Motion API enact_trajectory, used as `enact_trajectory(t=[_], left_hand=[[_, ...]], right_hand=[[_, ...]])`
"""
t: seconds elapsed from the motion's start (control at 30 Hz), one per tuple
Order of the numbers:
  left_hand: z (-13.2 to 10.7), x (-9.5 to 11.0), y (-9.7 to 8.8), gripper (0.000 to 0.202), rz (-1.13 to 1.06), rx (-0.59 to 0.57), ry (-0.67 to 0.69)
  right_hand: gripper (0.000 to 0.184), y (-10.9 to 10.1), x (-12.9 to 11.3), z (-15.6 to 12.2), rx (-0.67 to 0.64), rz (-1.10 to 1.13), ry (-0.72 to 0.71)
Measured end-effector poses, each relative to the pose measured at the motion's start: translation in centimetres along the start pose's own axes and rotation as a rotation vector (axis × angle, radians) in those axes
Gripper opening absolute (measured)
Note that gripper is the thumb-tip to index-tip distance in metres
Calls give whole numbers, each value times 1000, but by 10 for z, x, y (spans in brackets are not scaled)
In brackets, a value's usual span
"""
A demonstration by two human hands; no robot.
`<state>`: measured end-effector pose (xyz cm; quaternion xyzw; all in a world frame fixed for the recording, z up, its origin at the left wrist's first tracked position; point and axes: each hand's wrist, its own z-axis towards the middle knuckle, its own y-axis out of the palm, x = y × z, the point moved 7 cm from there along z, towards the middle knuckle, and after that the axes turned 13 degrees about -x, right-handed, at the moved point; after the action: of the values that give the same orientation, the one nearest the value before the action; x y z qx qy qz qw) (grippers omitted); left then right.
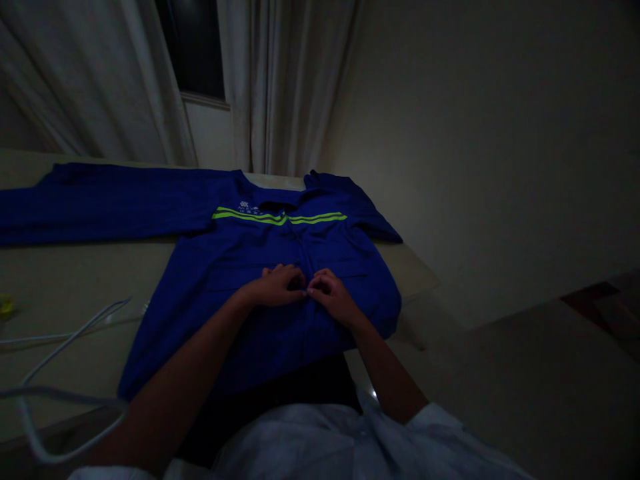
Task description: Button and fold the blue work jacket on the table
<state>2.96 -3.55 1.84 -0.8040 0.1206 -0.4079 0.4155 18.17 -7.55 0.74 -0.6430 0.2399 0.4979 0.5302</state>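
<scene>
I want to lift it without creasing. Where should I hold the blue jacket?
The blue jacket lies flat, front up, with its collar on the far side. Probably pinch both shoulders, one on either side of the collar, reaching over from the hem side. It should hang straight from there.

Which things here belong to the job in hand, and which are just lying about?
In hand: blue jacket, spread flat on the table; left hand and right hand, both gripping its front opening.
Lying about: white cable and small yellow object, left of the jacket; curtains behind.
</scene>
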Motion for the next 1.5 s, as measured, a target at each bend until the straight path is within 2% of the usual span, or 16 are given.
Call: enact_trajectory(t=[0.1,0.27,0.53,0.87,1.07,1.33,1.5], left_hand=[[2,-2,3,31,51,19,-26],[8,-6,7,32,83,28,-55],[10,-10,7,36,83,2,-65],[11,-11,8,36,69,16,-50],[7,-7,7,37,92,41,-14],[1,-3,-1,32,14,64,3],[-1,2,-7,36,-198,90,128]], right_hand=[[3,4,-1,1,-17,-77,19],[10,8,-2,4,-19,-154,36],[7,5,3,8,-55,-111,58],[8,3,8,13,15,-167,166],[6,6,7,14,-41,-112,126],[5,4,7,8,-62,-65,90],[6,-2,1,2,12,33,41]])
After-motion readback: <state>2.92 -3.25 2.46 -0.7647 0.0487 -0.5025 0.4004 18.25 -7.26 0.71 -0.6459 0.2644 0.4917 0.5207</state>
